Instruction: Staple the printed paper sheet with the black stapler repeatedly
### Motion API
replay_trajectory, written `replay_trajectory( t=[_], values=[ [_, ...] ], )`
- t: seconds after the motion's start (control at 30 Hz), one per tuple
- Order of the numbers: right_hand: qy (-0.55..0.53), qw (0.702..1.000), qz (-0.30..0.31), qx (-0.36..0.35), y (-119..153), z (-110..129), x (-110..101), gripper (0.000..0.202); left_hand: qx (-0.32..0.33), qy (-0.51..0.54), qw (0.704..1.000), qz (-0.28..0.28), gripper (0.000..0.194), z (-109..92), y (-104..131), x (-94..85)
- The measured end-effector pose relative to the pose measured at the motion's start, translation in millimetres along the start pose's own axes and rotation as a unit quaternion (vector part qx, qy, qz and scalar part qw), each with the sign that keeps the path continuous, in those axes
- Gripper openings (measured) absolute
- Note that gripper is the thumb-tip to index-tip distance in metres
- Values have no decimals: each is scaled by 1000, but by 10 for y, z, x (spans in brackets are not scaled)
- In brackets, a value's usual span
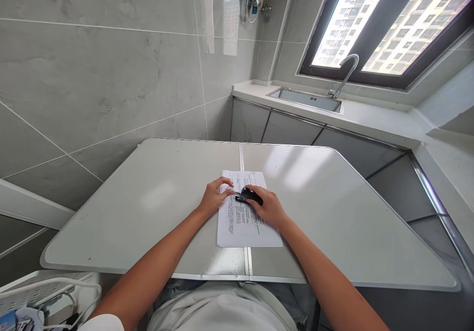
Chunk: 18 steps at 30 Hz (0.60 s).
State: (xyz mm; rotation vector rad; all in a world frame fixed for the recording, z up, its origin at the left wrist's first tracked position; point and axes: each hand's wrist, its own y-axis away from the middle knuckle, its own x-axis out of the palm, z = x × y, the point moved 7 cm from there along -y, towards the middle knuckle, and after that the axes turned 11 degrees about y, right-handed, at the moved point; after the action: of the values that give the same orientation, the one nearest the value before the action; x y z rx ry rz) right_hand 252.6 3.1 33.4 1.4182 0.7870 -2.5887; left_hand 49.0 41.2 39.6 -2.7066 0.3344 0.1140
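Head view: a black stapler (255, 196) is over the upper half of a printed sheet (250, 233), beside the central seam (248, 267) of the tabletop (148, 222), between its near and far edges. The right hand (272, 207) grasps the stapler's body, its front turned toward the left hand (213, 196). A thin metal strip (237, 193) shows at that front; the left fingertips meet it, but I cannot tell whether they pinch it or only touch. If the right hand squeezed now, those fingertips could be nipped; a sudden tug on the strip might spill any loose staples across the page. The sheet could also skew, since neither hand appears to pin it flat. Beyond the tabletop's far edge is a sink (309, 99); below its near left corner, a white basket (55, 286).
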Motion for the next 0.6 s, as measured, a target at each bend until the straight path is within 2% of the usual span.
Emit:
replay_trajectory(
  t=[0.17,0.43,0.6],
  values=[
    [-18,999,-32,-11,18,36,-59,35,-8,21,999,49,24,19,21,86],
    [-32,999,-32,-10,31,7,-56,39,-25,48,998,28,25,88,-6,85],
    [-30,999,-36,-14,36,-1,-57,40,-8,39,997,58,22,84,-9,105]
  ],
)
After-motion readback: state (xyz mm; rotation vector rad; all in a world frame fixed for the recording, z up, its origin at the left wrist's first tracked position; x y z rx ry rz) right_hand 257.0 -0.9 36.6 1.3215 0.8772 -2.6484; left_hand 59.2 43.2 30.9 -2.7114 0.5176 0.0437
